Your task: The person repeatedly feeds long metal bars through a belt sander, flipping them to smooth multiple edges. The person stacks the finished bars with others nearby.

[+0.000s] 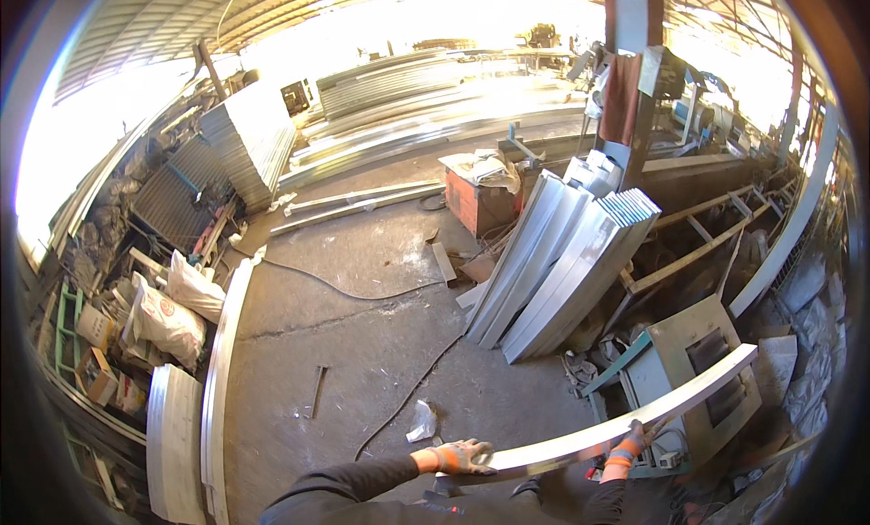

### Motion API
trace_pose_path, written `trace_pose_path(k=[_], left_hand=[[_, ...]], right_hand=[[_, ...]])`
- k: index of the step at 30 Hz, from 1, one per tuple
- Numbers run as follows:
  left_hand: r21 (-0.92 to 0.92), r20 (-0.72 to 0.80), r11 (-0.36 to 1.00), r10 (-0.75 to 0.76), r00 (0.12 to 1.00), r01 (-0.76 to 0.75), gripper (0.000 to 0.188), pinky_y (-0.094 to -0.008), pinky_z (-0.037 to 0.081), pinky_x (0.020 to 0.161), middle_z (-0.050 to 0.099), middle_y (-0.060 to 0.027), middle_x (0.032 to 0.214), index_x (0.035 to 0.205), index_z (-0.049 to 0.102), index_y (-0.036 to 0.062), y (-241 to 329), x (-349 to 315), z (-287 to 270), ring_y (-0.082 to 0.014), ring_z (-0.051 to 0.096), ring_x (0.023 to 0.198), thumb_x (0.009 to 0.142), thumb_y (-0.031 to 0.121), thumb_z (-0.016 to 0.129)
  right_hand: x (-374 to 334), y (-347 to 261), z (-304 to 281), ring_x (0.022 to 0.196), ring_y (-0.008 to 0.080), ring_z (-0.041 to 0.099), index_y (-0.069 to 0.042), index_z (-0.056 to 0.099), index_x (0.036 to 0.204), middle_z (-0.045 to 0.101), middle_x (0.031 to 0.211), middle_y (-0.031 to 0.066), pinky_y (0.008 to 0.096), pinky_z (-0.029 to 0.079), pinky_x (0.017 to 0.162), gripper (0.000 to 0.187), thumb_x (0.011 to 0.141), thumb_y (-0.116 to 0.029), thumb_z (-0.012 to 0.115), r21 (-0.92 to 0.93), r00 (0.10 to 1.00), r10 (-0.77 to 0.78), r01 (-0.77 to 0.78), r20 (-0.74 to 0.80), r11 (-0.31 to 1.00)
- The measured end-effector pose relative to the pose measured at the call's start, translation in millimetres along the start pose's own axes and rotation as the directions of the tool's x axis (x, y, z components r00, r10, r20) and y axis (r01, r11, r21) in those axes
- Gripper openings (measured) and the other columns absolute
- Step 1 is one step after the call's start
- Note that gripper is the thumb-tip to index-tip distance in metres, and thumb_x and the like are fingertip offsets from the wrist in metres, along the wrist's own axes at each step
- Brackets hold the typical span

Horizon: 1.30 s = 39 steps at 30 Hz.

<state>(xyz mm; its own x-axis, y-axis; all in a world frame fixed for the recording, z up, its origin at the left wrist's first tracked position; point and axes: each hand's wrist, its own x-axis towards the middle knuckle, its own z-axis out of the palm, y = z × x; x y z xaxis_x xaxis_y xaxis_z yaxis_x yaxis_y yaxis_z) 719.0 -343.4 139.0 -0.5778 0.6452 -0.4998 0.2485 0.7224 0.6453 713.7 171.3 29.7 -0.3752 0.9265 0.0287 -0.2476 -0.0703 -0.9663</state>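
Observation:
A long pale metal profile runs across in front of me, rising from its left end toward the right. My left hand, in a grey and orange work glove, grips that left end, with fingers over its top. My right hand, gloved the same way, is closed on the profile's near edge, partway along. The far right part of the profile passes in front of a grey-green machine cabinet. The undersides of both grips are hidden.
Bundled metal profiles lean upright ahead, beside an orange-red box. More profiles stand at left near white sacks. A dark cable, a hammer-like tool and a crumpled white scrap lie on the concrete floor.

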Motion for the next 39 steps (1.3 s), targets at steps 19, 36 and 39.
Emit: trace_pose_path(k=[19, 36, 39], left_hand=[[0.122, 0.037, 0.979, 0.159, 0.987, -0.163, 0.077, -0.0520, 0.060, 0.100, 0.078, -0.0276, 0.122, 0.143, 0.058, -0.0018, 400, 470, 68, -0.0468, 0.076, 0.121, 0.113, 0.069, 0.058], [0.138, 0.013, 0.986, 0.089, 0.996, -0.090, 0.074, -0.0589, 0.059, 0.095, 0.081, -0.0306, 0.113, 0.130, 0.066, 0.0032, 226, 273, 90, -0.0528, 0.077, 0.111, 0.109, 0.074, 0.064], [0.162, 0.007, 0.984, 0.079, 0.997, -0.079, 0.072, -0.0584, 0.059, 0.095, 0.082, -0.0299, 0.114, 0.129, 0.067, 0.0044, 164, 198, 87, -0.0524, 0.077, 0.111, 0.108, 0.074, 0.065]], right_hand=[[561, -6, -51, 0.171, 0.0347, 0.039, -0.006, 0.049, 0.174, 0.049, 0.181, 0.0172, 0.0510, 0.026, 0.142, 0.077, 0.119, -0.060, 0.046, -0.965, 0.995, 0.007, 0.094, 0.095, -0.243], [254, -12, -33, 0.175, 0.0426, 0.028, -0.001, 0.042, 0.177, 0.035, 0.187, 0.0239, 0.0643, 0.007, 0.144, 0.082, 0.113, -0.051, 0.054, -0.982, 0.981, -0.094, 0.161, 0.170, -0.098], [154, -33, -18, 0.173, 0.0437, 0.033, 0.003, 0.045, 0.174, 0.040, 0.184, 0.0253, 0.0651, 0.011, 0.143, 0.082, 0.112, -0.050, 0.055, -0.982, 0.977, -0.117, 0.170, 0.179, -0.084]])
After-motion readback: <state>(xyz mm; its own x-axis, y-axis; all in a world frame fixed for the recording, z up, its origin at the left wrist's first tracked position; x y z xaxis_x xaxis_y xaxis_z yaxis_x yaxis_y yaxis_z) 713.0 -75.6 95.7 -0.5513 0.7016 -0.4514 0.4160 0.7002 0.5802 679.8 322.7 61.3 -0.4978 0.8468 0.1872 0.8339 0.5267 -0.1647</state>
